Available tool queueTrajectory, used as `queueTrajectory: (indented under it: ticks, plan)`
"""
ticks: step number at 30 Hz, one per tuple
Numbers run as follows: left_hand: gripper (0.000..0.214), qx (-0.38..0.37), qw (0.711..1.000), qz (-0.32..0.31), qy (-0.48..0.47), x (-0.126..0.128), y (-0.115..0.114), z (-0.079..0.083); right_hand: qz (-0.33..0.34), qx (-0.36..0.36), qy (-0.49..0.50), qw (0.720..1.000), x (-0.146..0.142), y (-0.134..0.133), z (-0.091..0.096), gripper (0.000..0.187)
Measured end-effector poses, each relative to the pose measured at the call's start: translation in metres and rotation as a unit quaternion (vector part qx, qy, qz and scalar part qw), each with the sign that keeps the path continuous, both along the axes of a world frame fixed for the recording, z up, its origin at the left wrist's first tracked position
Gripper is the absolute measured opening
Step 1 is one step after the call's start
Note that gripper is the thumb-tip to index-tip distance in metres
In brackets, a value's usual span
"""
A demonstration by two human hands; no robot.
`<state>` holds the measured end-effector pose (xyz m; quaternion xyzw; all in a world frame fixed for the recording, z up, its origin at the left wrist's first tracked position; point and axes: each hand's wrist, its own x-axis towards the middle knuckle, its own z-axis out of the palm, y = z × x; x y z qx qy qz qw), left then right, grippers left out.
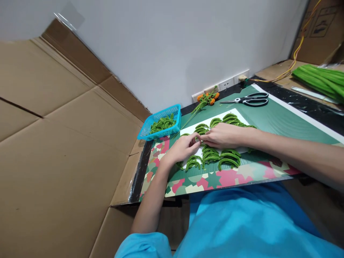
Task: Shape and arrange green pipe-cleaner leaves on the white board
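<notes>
My left hand [185, 146] and my right hand [220, 135] meet over a white sheet [239, 115], fingertips almost touching. Thumb and fingers of the left are pinched together; those of the right are closed and point down to the left. Whatever is between the fingertips is too small or hidden to make out. Around both hands lie curved green fuzzy pieces [211, 155], like bent pipe cleaners, grouped in rows of arcs. Some arcs [230, 117] show beyond the right hand, and others are covered by the hands.
A blue plastic basket [139, 135] with more green pieces stands at the left. Behind the sheet lie orange flowers on green stems [205, 99] and black-handled scissors [248, 100]. A bundle of green stems [319, 80] is at the far right. Cardboard [67, 154] borders the left side.
</notes>
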<state>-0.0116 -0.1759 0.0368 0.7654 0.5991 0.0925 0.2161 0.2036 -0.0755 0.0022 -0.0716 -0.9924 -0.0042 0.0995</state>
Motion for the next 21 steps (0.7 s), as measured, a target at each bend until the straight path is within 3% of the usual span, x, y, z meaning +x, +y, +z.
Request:
queueTrajectory:
  ticks: [21]
  plan:
    - [0.026, 0.01, 1.0, -0.002, 0.01, -0.0045, 0.0004, -0.0008, -0.014, -0.009, -0.012, 1.0, 0.0001, -0.0026, 0.0062, 0.032]
